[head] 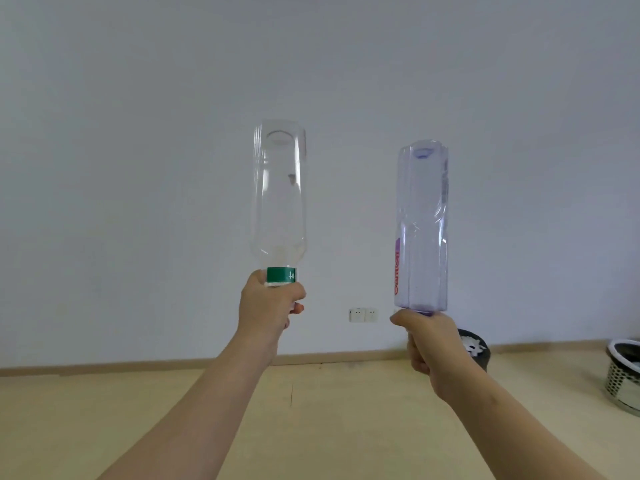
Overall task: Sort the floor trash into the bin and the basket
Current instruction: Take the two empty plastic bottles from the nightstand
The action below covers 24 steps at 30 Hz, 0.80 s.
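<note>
My left hand [270, 303] grips the neck of a clear plastic bottle [280, 192] with a green neck band, held upside down in front of the wall. My right hand [429, 344] grips the neck end of a purple-tinted plastic bottle [422, 230] with a red-lettered label, also bottom up. Both bottles look empty. Behind my right hand a dark bin [479, 351] with white scraps inside stands on the floor by the wall. A perforated metal basket [625, 375] stands at the far right edge, partly cut off.
A pale wooden floor [329, 427] runs to a skirting board [138, 367] under a plain white wall. A double wall socket [363, 315] sits low on the wall between my hands.
</note>
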Available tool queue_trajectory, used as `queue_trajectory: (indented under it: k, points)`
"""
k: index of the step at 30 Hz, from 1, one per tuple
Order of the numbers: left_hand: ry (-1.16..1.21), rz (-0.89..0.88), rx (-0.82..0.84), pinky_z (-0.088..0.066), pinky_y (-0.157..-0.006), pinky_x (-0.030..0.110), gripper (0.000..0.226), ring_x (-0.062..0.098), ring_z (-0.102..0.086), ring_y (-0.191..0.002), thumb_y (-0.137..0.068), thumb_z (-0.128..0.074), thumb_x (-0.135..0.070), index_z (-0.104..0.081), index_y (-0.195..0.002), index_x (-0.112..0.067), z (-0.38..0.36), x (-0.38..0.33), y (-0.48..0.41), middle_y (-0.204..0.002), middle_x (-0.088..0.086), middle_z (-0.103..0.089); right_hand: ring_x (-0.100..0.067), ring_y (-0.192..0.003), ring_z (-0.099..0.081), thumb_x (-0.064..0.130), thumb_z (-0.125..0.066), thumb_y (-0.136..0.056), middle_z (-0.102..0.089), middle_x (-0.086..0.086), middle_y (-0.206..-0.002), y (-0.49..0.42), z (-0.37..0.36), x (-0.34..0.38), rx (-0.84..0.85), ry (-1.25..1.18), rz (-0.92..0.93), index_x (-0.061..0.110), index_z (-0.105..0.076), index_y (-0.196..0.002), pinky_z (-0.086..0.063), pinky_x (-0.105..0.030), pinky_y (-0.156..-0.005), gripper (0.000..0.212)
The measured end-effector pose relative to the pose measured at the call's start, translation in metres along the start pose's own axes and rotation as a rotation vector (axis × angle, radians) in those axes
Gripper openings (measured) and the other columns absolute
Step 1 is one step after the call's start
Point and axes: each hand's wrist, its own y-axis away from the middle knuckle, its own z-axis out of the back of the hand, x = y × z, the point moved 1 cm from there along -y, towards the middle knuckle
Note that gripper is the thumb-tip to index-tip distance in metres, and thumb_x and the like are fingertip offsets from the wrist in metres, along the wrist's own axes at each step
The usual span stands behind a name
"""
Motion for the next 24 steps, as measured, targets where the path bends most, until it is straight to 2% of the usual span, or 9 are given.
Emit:
queue_trajectory:
  k: [5, 10, 12, 16, 19, 24]
  points:
    - [0.026, 0.071, 0.047, -0.033, -0.049, 0.023, 0.025, 0.012, -0.053, -0.058, -0.079, -0.061, 0.002, -0.048, -0.082, -0.019, -0.049, 0.031, -0.094, -0.078, 0.002, -0.053, -0.011, -0.040, -0.017, 0.007, -0.056, -0.083, -0.023, 0.000, -0.050, -0.098, -0.015, 0.000, -0.017, -0.025, -0.046, 0.015, -0.039, -0.069, -0.015, -0.022, -0.043, 0.024]
    - [0.023, 0.128, 0.149, -0.037, -0.053, 0.023, 0.022, 0.012, -0.057, -0.066, -0.081, -0.063, -0.003, -0.050, -0.090, -0.018, -0.091, 0.075, -0.203, -0.080, 0.003, -0.056, -0.009, -0.038, -0.020, 0.009, -0.056, -0.086, -0.025, 0.003, -0.048, -0.204, -0.024, -0.015, -0.048, -0.164, -0.129, 0.016, -0.039, -0.070, -0.016, -0.021, -0.044, 0.024]
    - [0.009, 0.156, 0.206, -0.038, -0.055, 0.023, 0.022, 0.012, -0.059, -0.067, -0.082, -0.065, -0.008, -0.051, -0.096, -0.017, -0.115, 0.092, -0.255, -0.081, 0.002, -0.058, -0.008, -0.036, -0.020, 0.011, -0.057, -0.088, -0.027, 0.004, -0.044, -0.253, -0.028, -0.022, -0.080, -0.159, -0.166, 0.014, -0.043, -0.072, -0.017, -0.019, -0.041, 0.021]
    - [-0.050, 0.206, 0.324, -0.040, -0.058, 0.024, 0.020, 0.011, -0.061, -0.067, -0.085, -0.065, -0.018, -0.050, -0.097, -0.018, -0.167, 0.118, -0.334, -0.085, 0.001, -0.061, -0.007, -0.031, -0.020, 0.016, -0.059, -0.089, -0.028, 0.007, -0.037, -0.329, -0.028, -0.031, -0.126, -0.142, -0.228, 0.014, -0.043, -0.070, -0.019, -0.015, -0.034, 0.024]
    - [-0.096, 0.280, 0.435, -0.041, -0.059, 0.024, 0.017, 0.009, -0.060, -0.065, -0.086, -0.064, -0.020, -0.051, -0.097, -0.017, -0.231, 0.153, -0.383, -0.084, 0.001, -0.061, -0.007, -0.030, -0.020, 0.017, -0.060, -0.088, -0.026, 0.008, -0.036, -0.384, -0.007, -0.050, -0.235, -0.196, -0.276, 0.016, -0.040, -0.068, -0.019, -0.014, -0.034, 0.029]
    - [-0.121, 0.497, 0.626, -0.037, -0.052, 0.022, 0.011, 0.013, -0.055, -0.062, -0.087, -0.063, -0.018, -0.053, -0.087, -0.014, -0.338, 0.210, -0.401, -0.074, 0.003, -0.057, -0.007, -0.033, -0.019, 0.023, -0.060, -0.088, -0.023, 0.006, -0.045, -0.438, 0.061, -0.089, -0.387, -0.230, -0.395, 0.016, -0.040, -0.072, -0.016, -0.015, -0.038, 0.027]
